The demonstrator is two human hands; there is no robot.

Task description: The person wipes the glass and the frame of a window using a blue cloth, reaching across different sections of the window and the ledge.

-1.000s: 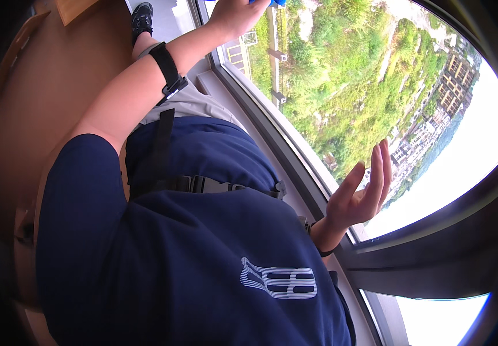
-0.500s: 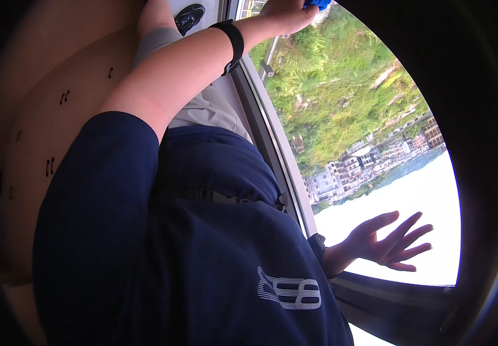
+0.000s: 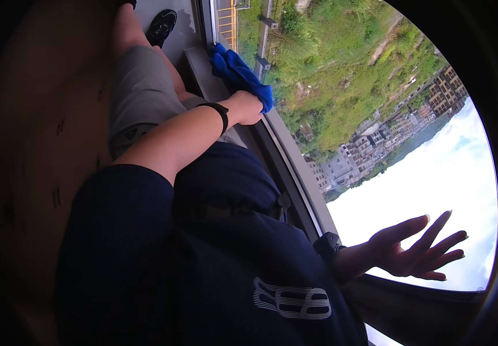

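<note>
My left hand point(image 3: 249, 108) is closed on a blue cloth point(image 3: 237, 72), beside the window frame. Most of the cloth stretches past my fingers along the frame, toward my shoe. On the right, my right hand point(image 3: 407, 254) is spread in front of the bright window point(image 3: 416, 179), fingers apart and holding nothing. It looks darkened against the sky; whether it touches the glass I cannot tell. A black band point(image 3: 217, 115) circles my left wrist, and a dark watch point(image 3: 328, 247) is on my right wrist.
The grey window frame point(image 3: 301, 173) runs slantwise between my body and the glass. Beyond it are a grassy slope point(image 3: 329, 81), buildings point(image 3: 364, 147) and sky. My legs in grey shorts point(image 3: 145, 86) and a black shoe point(image 3: 161, 27) on the floor point(image 3: 188, 29) are at the upper left.
My left hand has come down and left from the top edge with the blue cloth, so more of the cloth shows. My right hand stays spread, slightly farther right in the picture. The view has shifted.
</note>
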